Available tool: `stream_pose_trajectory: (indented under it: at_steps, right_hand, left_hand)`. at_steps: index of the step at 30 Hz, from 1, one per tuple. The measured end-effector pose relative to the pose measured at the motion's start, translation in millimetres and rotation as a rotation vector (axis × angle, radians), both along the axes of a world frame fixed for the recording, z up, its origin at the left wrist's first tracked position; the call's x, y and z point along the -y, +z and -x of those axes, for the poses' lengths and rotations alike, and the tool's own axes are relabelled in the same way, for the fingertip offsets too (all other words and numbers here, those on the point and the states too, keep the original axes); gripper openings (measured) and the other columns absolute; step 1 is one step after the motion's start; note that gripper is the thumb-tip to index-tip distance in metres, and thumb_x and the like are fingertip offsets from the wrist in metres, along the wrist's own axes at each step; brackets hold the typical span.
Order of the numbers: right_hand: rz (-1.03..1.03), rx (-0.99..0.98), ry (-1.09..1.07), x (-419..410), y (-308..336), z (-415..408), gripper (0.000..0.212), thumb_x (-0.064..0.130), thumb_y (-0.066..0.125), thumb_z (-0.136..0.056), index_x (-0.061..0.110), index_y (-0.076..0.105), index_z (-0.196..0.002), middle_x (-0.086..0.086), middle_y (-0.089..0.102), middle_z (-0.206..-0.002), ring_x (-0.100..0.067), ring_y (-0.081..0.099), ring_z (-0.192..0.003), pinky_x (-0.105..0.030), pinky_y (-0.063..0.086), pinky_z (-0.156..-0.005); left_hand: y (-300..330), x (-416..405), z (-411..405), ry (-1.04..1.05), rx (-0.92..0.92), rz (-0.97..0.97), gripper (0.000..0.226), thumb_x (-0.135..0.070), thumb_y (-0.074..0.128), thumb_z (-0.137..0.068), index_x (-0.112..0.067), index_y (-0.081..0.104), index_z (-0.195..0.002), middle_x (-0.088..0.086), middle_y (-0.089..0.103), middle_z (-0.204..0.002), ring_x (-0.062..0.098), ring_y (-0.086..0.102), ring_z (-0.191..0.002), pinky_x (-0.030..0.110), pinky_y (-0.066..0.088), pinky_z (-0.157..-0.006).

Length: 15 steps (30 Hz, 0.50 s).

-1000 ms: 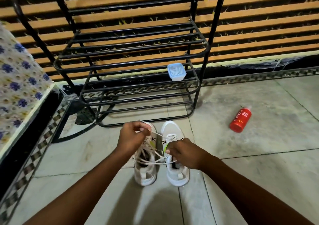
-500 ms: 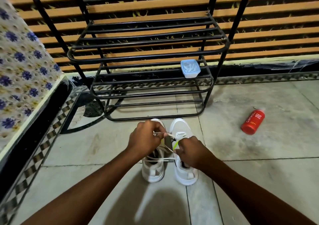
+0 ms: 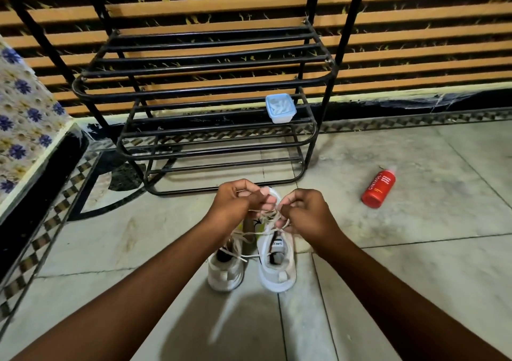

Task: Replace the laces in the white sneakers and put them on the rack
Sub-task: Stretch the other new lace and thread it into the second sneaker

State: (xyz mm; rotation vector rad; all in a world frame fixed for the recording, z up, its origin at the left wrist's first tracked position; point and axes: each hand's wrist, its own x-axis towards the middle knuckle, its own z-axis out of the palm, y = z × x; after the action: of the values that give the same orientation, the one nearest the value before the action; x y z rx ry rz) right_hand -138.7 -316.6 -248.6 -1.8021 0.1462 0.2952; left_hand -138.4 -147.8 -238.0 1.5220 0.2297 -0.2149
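Two white sneakers stand side by side on the tiled floor, heels toward me: the left sneaker (image 3: 225,270) and the right sneaker (image 3: 277,266). Pale laces (image 3: 270,218) run loose across both shoes. My left hand (image 3: 238,201) pinches a lace strand above the toes. My right hand (image 3: 303,211) pinches another strand over the right sneaker's tongue. Both hands hide the toes. The black metal rack (image 3: 210,89) stands just beyond the shoes, against the wall.
A small pale-blue lidded box (image 3: 280,108) sits on the rack's lower shelf at the right. A red bottle (image 3: 378,189) lies on the floor to the right. A flowered cloth (image 3: 25,117) covers a raised ledge at the left.
My right hand has risen from the right sneaker's tongue toward my left hand, pulling the lace up. The hands now sit close together above the toes. The camera moved nearer.
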Motion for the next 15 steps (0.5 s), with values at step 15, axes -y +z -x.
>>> stream_pose_trajectory:
  at_steps: [15]
  right_hand:
    - [0.465, 0.427, 0.256, 27, 33, -32, 0.021, 0.007, 0.061, -0.086, 0.023, 0.074, -0.082, 0.010, 0.073, -0.085, -0.012, 0.065, -0.094, -0.030, 0.053, -0.086]
  left_hand:
    - [-5, 11, -1, -0.215, 0.102, -0.099, 0.019, -0.016, 0.060, -0.104, 0.002, 0.060, -0.098, 0.015, 0.070, -0.087, 0.028, 0.063, -0.083, 0.044, 0.050, -0.081]
